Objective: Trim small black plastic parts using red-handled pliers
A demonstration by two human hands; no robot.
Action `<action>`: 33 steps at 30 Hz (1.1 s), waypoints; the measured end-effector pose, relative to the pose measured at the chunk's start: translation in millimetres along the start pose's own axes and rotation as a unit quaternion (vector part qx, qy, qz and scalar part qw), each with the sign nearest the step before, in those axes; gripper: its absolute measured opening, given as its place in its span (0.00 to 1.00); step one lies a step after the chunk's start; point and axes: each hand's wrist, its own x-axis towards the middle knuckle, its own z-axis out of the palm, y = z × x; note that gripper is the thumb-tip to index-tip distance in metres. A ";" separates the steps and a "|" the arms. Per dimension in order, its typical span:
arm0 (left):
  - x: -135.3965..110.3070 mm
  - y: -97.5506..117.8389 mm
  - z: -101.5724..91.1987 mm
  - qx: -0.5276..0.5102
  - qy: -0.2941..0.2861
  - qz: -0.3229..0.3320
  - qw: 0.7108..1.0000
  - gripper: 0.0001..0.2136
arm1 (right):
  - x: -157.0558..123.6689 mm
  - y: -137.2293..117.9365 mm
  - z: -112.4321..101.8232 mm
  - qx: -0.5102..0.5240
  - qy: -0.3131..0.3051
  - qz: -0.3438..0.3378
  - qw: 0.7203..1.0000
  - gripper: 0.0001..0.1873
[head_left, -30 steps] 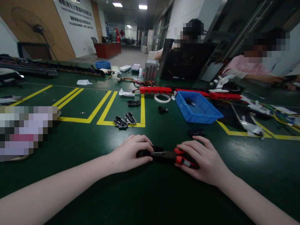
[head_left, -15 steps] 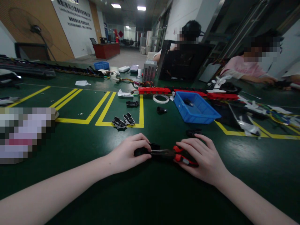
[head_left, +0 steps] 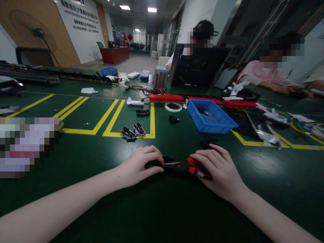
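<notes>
Two forearms [head_left: 83,197] slant in from the lower corners over the green worktop [head_left: 162,212]. The left hand [head_left: 143,162] pinches a black part [head_left: 152,164] in its fingers; the right hand [head_left: 222,170] curls its fingers around red-handled pliers [head_left: 177,165], which point leftward between the hands. Beyond, a blue bin [head_left: 217,127] holds a black piece [head_left: 203,110]; farther off stands a smaller blue bin [head_left: 110,72], contents hidden.

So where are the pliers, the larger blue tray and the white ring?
Pliers [head_left: 182,165]: head view, on their dark metal.
Larger blue tray [head_left: 217,127]: head view, on its near outer wall.
White ring [head_left: 173,110]: head view, on its near edge.
</notes>
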 end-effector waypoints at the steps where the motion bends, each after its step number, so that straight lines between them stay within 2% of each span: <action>1: 0.0 0.5 -0.2 0.001 -0.001 -0.002 1.000 0.04 | 0.1 0.0 0.0 -0.002 0.000 0.000 1.000 0.15; 19: 0.0 6.7 -1.1 0.042 -0.012 0.001 0.999 0.03 | -1.0 -2.8 -1.7 -0.039 0.016 -0.015 0.999 0.15; 33: -1.5 2.3 3.2 0.023 0.010 0.020 0.999 0.05 | 0.9 -1.5 -1.6 0.041 -0.018 -0.003 0.999 0.13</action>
